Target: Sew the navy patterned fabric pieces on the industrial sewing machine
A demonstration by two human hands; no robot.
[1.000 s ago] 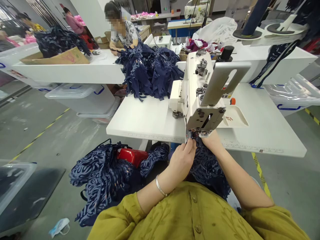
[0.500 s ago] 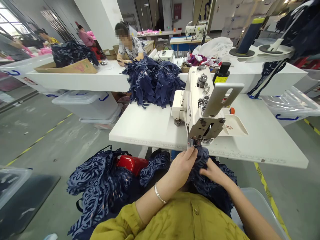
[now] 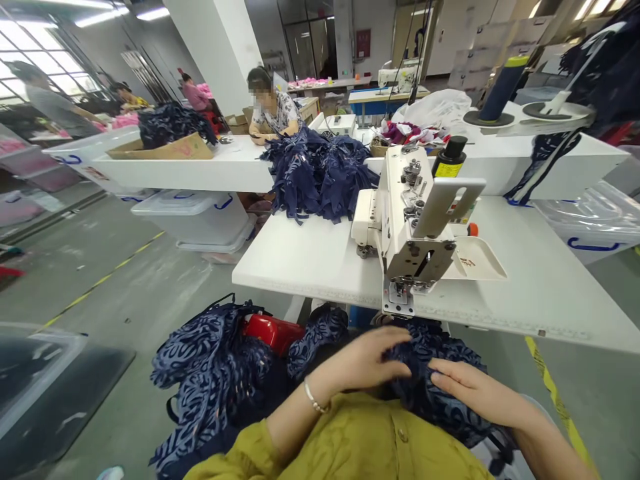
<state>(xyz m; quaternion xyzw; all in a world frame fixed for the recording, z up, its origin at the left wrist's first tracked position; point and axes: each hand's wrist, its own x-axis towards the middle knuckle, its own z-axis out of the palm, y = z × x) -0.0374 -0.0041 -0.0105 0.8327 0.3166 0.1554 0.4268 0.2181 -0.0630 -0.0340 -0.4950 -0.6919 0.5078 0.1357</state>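
My left hand (image 3: 375, 358), slightly blurred, is beside the dark navy patterned fabric (image 3: 445, 410) over my lap, its thumb and fingers apart. On the right side of that fabric, my right hand (image 3: 470, 387) has its thumb and fingers closed on a piece of it. Both hands are below the front edge of the sewing table. Above them stands a cream sewing machine (image 3: 395, 200), with no fabric under its presser foot (image 3: 399, 292). Another heap of the patterned fabric (image 3: 210, 373) hangs at my left, by a red object (image 3: 274, 333).
A pile of navy cut pieces (image 3: 320, 177) lies on the white table (image 3: 305, 257), left of the machine. A small cream tray (image 3: 477, 260) and a navy thread cone (image 3: 503, 90) are at the right. A co-worker (image 3: 275, 110) sits opposite. Plastic bins (image 3: 193, 213) stand beneath.
Both hands have come down and back from the machine's needle area toward my lap, and the fabric has left the presser foot. My left fingers have spread. The view has shifted slightly.
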